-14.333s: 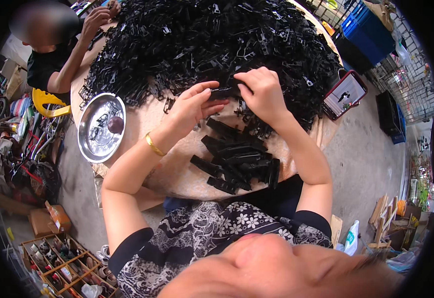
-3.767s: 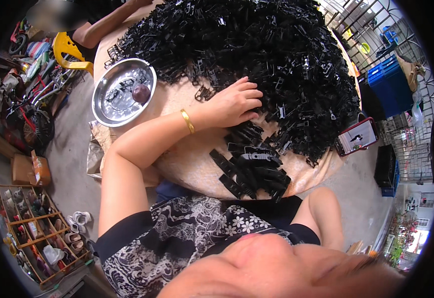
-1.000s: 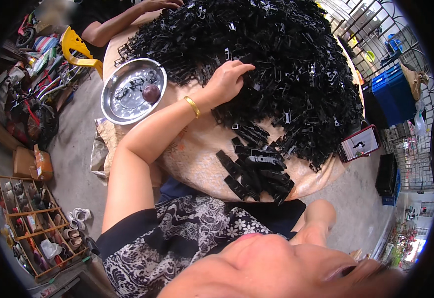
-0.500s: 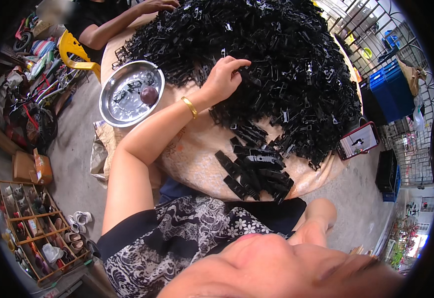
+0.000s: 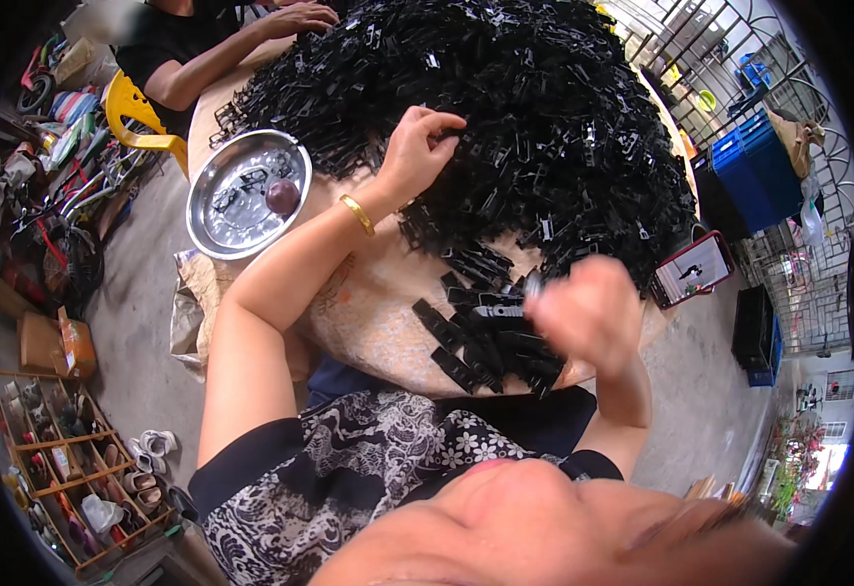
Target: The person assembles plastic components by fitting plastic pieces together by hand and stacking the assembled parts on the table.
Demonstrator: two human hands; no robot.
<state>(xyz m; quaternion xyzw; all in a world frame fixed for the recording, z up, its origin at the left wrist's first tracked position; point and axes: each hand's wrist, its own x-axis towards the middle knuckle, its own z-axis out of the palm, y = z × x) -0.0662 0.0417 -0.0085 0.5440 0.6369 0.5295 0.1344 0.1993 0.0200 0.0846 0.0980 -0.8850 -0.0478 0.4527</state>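
Note:
A large heap of small black clip-like plastic pieces [image 5: 505,127] covers most of the round table. My left hand [image 5: 414,161], with a gold bangle at its wrist, rests at the heap's near left edge. Its index finger is stretched out and apart from the thumb; no held piece shows against the black. My right hand [image 5: 591,311] is curled and blurred over the right end of a smaller group of longer black pieces [image 5: 480,337] near the front edge. Something small and silvery glints at its fingertips, too smeared to name.
A metal bowl [image 5: 195,217] left of my forearm holds a round purple fruit [image 5: 282,196] and a few black pieces. A phone [image 5: 692,269] stands at the table's right edge. Across the table is another person's arm [image 5: 227,54]. A yellow chair [image 5: 134,112] stands behind the bowl.
My right hand has come up from beside my lap to above the smaller group of black pieces. My left hand keeps nearly the same pose, and the whole view has shifted slightly.

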